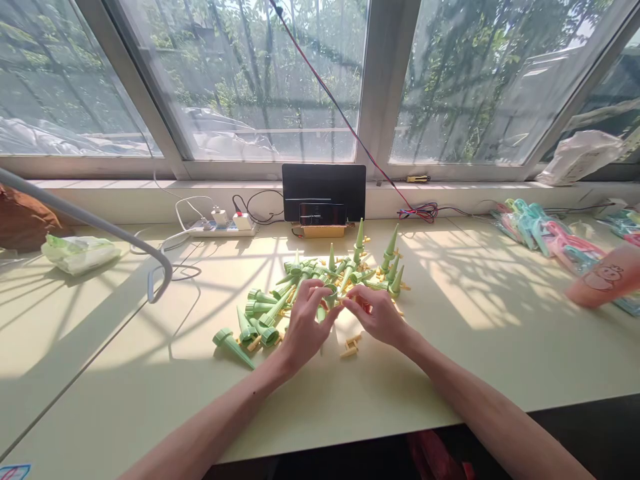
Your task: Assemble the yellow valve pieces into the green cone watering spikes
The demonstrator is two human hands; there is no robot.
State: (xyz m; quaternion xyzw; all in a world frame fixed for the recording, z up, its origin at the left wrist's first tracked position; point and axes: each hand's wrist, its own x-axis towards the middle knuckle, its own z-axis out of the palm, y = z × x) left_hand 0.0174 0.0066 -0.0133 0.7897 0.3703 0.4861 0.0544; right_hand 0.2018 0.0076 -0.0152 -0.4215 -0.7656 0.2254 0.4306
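Both of my hands meet over a heap of green plastic cone spikes [280, 300] on a pale table [150, 373]. My left hand [306, 323] is curled around one green cone [327, 297], holding it by its wide end. My right hand [376, 313] pinches a small yellow piece right beside that cone; the piece is mostly hidden by the fingers. Small yellow pegs [351, 345] lie loose under my hands. Several cones stand upright [391, 257] at the back of the heap.
A dark screen [323, 192] on a stand sits at the back by the window. A power strip [223, 227] with cables lies to its left. A wipes packet [80, 253] is far left, coloured packets [540, 233] and a pink cup [605, 277] far right.
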